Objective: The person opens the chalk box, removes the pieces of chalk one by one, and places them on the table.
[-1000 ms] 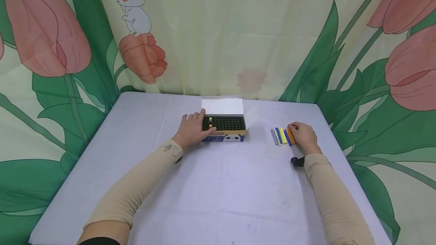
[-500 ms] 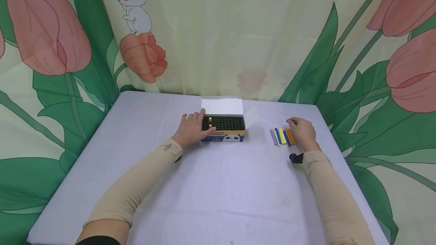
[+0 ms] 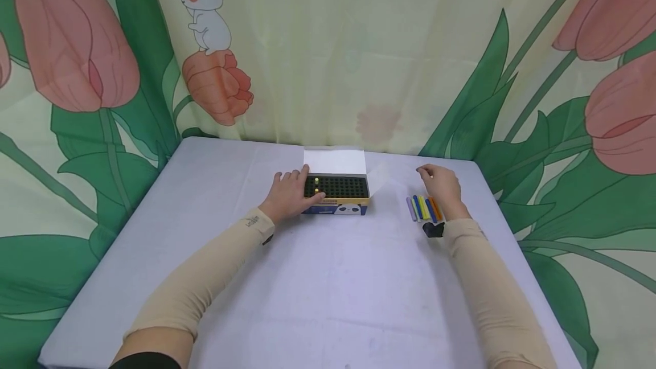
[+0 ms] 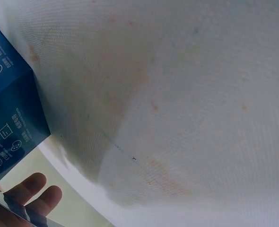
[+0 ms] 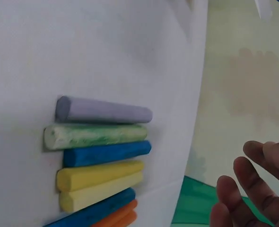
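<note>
A chalk box point(image 3: 349, 208) with a panda on its front stands with its white lid flap point(image 3: 335, 161) up. Its black holed insert point(image 3: 343, 187) carries yellow sticks near the left end. My left hand point(image 3: 288, 195) rests against the box's left end, fingers spread and the thumb along its front edge. In the left wrist view, two extended fingertips point(image 4: 38, 194) show past the blue box point(image 4: 16, 127). My right hand point(image 3: 442, 187) is raised above the row of chalks point(image 3: 422, 208), thumb and forefinger pinching a chalk stick; only a small dark tip shows.
The right wrist view shows lilac point(image 5: 106, 110), green-white point(image 5: 97, 136), blue point(image 5: 106, 153), yellow point(image 5: 99, 175) and orange point(image 5: 116, 215) chalks side by side. A white cloth point(image 3: 333, 278) covers the table. Behind it hangs a printed curtain point(image 3: 318, 61).
My right hand has lifted from the right end of the chalk row and moved left and away from me. The left hand and the box have stayed in place.
</note>
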### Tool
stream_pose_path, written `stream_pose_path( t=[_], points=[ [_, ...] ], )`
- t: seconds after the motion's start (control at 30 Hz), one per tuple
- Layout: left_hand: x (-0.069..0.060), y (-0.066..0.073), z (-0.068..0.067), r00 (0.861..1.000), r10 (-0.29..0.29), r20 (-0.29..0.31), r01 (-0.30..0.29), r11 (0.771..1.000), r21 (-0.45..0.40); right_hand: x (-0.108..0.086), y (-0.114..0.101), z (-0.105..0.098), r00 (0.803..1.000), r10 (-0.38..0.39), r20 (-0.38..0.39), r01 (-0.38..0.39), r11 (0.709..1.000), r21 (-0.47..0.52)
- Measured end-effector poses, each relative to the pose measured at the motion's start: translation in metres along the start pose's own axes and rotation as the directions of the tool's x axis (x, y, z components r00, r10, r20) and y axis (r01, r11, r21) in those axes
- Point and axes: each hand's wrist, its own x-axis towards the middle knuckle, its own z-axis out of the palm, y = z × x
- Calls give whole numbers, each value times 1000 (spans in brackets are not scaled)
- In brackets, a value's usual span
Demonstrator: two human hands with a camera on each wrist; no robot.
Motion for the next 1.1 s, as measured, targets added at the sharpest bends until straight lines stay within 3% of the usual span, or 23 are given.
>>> stream_pose_path(
  t=[0.37, 0.63, 0.8, 1.1],
  points=[
    [-2, 0, -1, 1000, -5, 23, 5, 1000, -4, -2, -50, -11, 976, -200, -87, 204, 978, 33],
    [0, -1, -2, 1000, -3, 23, 3, 1000, 2, -9, -98, -20, 955, -268, -126, 280, 956, 90],
    [2, 0, -2, 1000, 1, 21, -1, 1000, 8, -13, -120, -16, 939, -321, -127, 334, 937, 99],
    [2, -2, 1, 1000, -7, 27, 7, 1000, -9, -22, -149, 6, 913, -403, -59, 407, 911, 67]
  ],
)
